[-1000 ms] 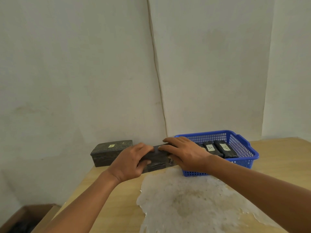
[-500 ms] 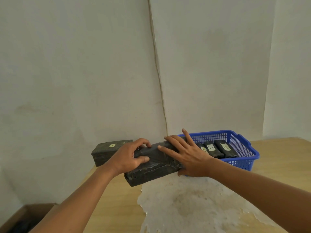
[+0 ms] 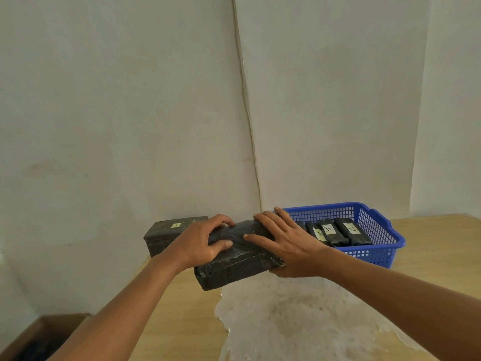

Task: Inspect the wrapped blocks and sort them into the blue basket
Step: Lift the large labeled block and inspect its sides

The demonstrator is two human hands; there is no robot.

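Observation:
A long block wrapped in black plastic (image 3: 235,267) is held above the table's far left part, its near end tilted down toward me. My left hand (image 3: 201,242) grips its left half, fingers over the top and thumb on the near face. My right hand (image 3: 287,243) holds the right end, fingers spread across the top and thumb under the end. Just right of it stands the blue basket (image 3: 382,238) with several black wrapped blocks (image 3: 338,231) standing side by side, each with a pale label marked A. Another dark block (image 3: 169,235) with a small yellow label lies against the wall on the left.
The wooden table (image 3: 440,246) has a large pale worn patch (image 3: 299,321) in front of me. White walls meet in a corner right behind the blocks and basket. A cardboard box (image 3: 39,337) sits on the floor at the lower left.
The black block has been lifted off the table from beside the other block and drawn toward me, its near end tipping down. My right fingers spread, then settled across its top.

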